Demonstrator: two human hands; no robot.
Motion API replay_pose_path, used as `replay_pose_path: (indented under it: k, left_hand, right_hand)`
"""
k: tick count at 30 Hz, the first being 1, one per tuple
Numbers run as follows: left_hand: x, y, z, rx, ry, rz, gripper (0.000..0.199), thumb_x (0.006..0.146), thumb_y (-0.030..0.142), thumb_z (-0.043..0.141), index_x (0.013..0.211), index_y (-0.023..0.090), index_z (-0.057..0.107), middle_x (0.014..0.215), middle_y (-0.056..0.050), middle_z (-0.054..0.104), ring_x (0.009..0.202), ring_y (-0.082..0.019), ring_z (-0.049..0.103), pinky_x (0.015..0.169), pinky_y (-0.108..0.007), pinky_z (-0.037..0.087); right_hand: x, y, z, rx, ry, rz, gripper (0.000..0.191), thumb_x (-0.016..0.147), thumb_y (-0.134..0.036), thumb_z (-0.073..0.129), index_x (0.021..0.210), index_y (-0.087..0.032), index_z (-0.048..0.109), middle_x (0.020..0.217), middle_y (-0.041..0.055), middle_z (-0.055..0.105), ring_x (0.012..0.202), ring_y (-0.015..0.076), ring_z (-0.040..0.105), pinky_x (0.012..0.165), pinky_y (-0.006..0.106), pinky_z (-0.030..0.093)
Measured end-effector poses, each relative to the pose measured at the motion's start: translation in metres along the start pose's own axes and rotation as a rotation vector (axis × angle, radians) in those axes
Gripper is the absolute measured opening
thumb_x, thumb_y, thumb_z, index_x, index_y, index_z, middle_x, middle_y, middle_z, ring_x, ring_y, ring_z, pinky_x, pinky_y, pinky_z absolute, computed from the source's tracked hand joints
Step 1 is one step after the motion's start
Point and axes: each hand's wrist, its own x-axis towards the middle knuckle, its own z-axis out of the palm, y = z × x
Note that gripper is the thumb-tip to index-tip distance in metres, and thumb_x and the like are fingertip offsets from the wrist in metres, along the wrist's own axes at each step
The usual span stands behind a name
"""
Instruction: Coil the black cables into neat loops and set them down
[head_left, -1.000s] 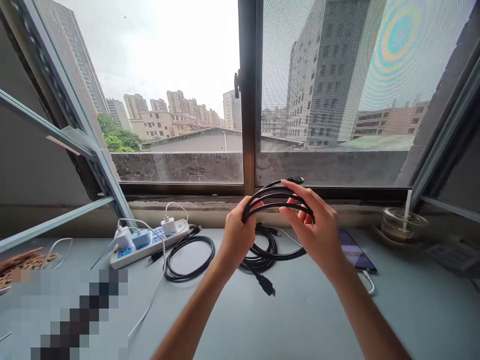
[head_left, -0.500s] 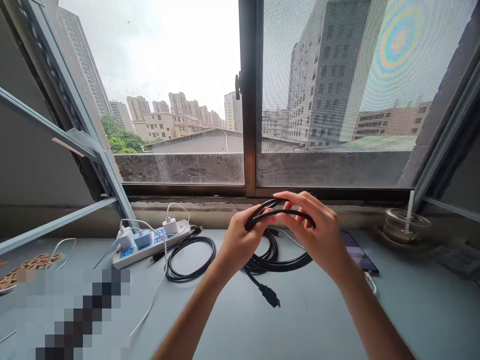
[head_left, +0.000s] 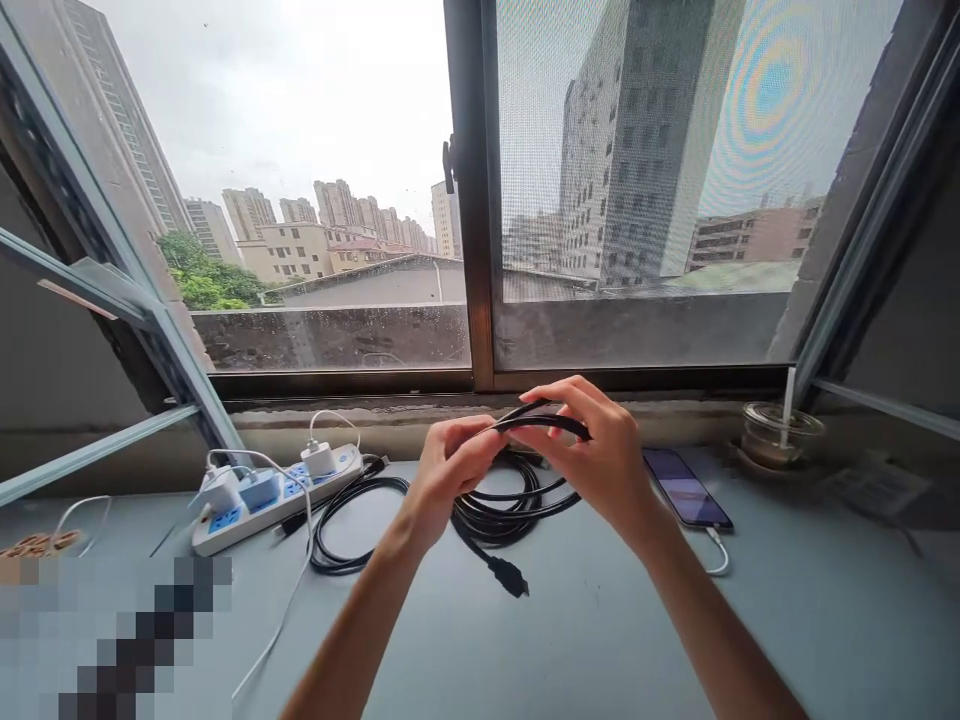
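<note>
Both forearms are without sleeves as far as the view reaches. The slender left hand (head_left: 431, 480) and right hand (head_left: 600, 450) appear free of gloves, rings and wristbands, though overlapping fingers limit inspection.

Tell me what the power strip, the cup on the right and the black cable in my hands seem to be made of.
Power strip: probably smooth hard plastic; evenly white, moulded-looking casing.
Cup: see-through and shiny, likely clear plastic, though glass isn't ruled out.
Black cable: slightly glossy, flexible rubber or soft plastic jacket, judging by its sheen and smooth bends.
</note>
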Motion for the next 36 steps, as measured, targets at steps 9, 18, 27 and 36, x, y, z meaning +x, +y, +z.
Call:
replay_pose_path:
  k: [9,18,27,36]
  left_hand:
    - [0.004,0.000,-0.009,0.065,0.269,0.167,0.064,0.071,0.058,0.068,0.048,0.017,0.026,0.051,0.007,0.015,0.045,-0.004,0.013,0.039,-0.022,0.006]
    - [0.011,0.005,-0.018,-0.159,0.429,0.128,0.077,0.057,0.072,0.069,0.045,0.018,0.016,0.042,0.009,0.012,0.036,-0.002,0.011,0.035,-0.022,0.002]
    - [0.013,-0.004,-0.005,-0.161,0.395,0.037,0.076,0.059,0.076,0.062,0.047,0.020,0.013,0.042,0.009,0.010,0.036,-0.002,0.010,0.032,-0.019,0.004]
    - [0.017,-0.008,-0.025,0.151,0.291,-0.074,0.063,0.074,0.065,0.059,0.051,0.019,0.022,0.049,0.008,0.016,0.043,-0.003,0.012,0.039,-0.021,0.007]
  right_hand:
    - [-0.005,-0.001,-0.004,-0.242,0.083,0.076,0.042,0.082,-0.030,0.059,0.124,-0.026,0.061,0.129,0.0101,0.055,0.083,0.0195,0.066,0.052,0.027,0.052]
    - [-0.006,-0.019,-0.011,-0.013,0.225,0.038,0.014,0.076,-0.036,0.071,0.075,-0.023,0.074,0.064,0.0000,0.067,0.064,0.0134,0.055,0.054,0.023,0.045]
    - [-0.014,-0.036,-0.012,0.908,-0.437,0.511,0.042,0.079,-0.056,0.061,0.071,-0.015,0.067,0.046,-0.0060,0.043,0.038,0.0050,0.039,0.038,0.020,0.028]
    - [-0.007,-0.011,-0.024,0.557,-0.540,0.280,0.063,0.086,-0.060,0.047,0.140,-0.029,0.039,0.106,0.0062,0.065,0.076,0.0163,0.065,0.067,0.029,0.050]
